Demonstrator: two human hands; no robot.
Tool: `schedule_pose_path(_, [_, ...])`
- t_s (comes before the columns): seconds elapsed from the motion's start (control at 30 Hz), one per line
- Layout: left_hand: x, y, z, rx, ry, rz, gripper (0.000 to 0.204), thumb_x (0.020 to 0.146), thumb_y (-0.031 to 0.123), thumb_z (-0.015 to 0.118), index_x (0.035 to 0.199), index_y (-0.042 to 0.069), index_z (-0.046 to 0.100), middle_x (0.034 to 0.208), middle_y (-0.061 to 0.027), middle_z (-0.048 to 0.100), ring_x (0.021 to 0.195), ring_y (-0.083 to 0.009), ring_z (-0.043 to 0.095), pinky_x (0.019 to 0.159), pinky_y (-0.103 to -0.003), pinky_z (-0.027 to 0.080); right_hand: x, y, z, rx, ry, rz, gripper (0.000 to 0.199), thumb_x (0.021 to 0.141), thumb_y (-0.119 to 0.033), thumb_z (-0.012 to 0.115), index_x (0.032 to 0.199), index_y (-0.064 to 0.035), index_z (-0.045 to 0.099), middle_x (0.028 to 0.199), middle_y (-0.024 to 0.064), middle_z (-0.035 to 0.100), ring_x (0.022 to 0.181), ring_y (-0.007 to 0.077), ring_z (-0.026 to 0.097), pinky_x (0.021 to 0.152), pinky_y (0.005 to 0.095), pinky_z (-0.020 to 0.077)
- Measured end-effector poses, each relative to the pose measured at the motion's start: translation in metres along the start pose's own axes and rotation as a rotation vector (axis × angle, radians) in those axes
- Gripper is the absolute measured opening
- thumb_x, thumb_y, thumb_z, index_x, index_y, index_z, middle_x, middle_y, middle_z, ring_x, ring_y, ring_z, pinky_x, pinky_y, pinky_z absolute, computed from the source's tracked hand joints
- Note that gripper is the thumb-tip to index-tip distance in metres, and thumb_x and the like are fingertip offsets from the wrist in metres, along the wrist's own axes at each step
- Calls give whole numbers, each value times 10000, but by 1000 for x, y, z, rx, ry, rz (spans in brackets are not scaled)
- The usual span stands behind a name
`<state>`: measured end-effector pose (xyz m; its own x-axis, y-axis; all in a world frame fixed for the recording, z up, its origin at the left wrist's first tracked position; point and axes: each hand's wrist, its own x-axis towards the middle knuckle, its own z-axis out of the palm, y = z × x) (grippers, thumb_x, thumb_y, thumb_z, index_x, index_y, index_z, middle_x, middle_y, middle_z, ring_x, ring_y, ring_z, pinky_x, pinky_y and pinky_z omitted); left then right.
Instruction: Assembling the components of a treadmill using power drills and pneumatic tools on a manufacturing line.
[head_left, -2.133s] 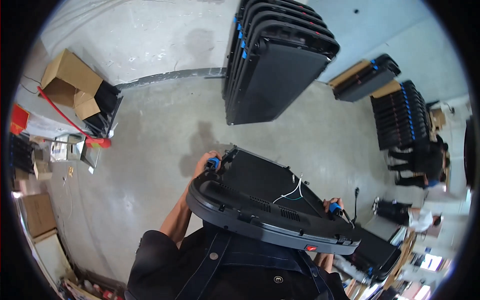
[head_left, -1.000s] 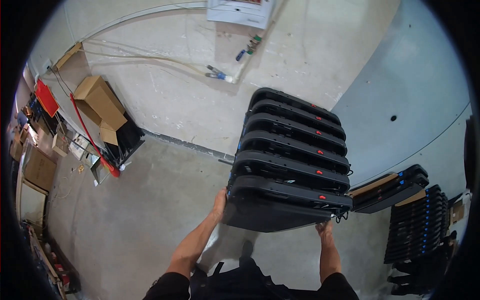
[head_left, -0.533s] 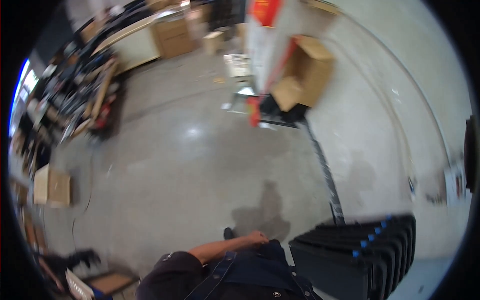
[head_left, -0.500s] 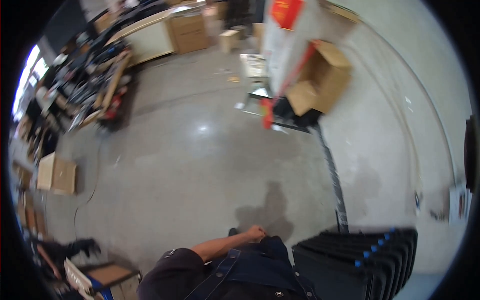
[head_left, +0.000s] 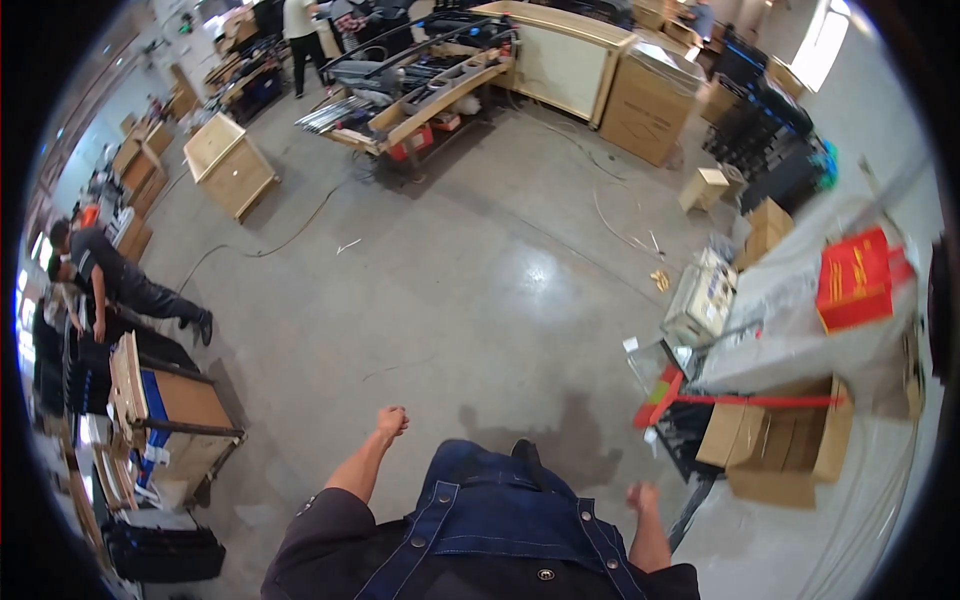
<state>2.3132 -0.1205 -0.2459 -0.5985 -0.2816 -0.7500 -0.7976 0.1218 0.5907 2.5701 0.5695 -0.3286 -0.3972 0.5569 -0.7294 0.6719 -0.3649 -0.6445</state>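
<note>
My left hand (head_left: 394,421) is held out over the grey floor, its fingers curled into a loose fist with nothing in it. Lower on the other side, my right hand (head_left: 643,496) hangs near my hip, slightly blurred; its fingers look curled in, and no object shows in them. Neither hand touches anything. Between them are my dark blue apron (head_left: 500,515) and one dark shoe (head_left: 526,457). Nearest to my right hand lies an open cardboard box (head_left: 775,440), with a red-handled tool (head_left: 750,400) across it.
A wheeled wooden cart (head_left: 185,430) stands at left, near a bending person (head_left: 120,275). Ahead are a wooden crate (head_left: 230,165), a parts bench (head_left: 430,100) and a tall carton (head_left: 650,105). A red bag (head_left: 855,278) is at right. A hose (head_left: 275,245) crosses the floor.
The view has swung left, so the bench and boxes sit further right. My left hand has moved out from in front of my body. My right hand has come into view.
</note>
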Motion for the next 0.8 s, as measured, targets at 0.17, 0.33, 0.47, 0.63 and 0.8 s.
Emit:
schedule_pose_path(0.17, [58,-7,38,-139,-86,-313,158,939,199,572,972,54,628,785,-71,673,647,-168,640,528,-324,512,175,-426,191,-172,-347,-586,229,956,-283,613,921,-60,652,743,52,663,563,139,603,492,297,468])
schedule_pose_path(0.33, [129,70,88,-324,-79,-521,160,965,202,593,1014,52,614,890,-94,686,693,-251,681,568,-426,555,119,-605,413,-249,-461,-713,267,972,-252,625,1084,-12,665,806,28,668,641,95,603,556,269,480])
schedule_pose_path(0.47, [235,186,123,-339,-70,-531,176,954,225,601,1011,58,609,862,-101,679,657,-264,667,546,-420,536,152,-612,484,-724,-714,-679,270,969,-197,649,1146,7,658,829,53,680,675,113,624,601,266,503])
schedule_pose_path(0.63, [365,442,183,-352,-147,-138,158,922,250,602,924,94,630,801,-67,658,653,-160,640,557,-315,522,232,-586,476,-642,-457,-54,225,937,-258,645,936,-34,668,793,89,685,595,197,655,499,343,515])
schedule_pose_path(0.8, [446,661,235,-440,-199,31,225,945,316,655,1013,101,661,848,-40,678,699,-113,655,603,-266,538,331,-673,557,-862,-579,-429,193,897,-205,625,782,-52,650,705,105,659,591,217,664,482,369,495])
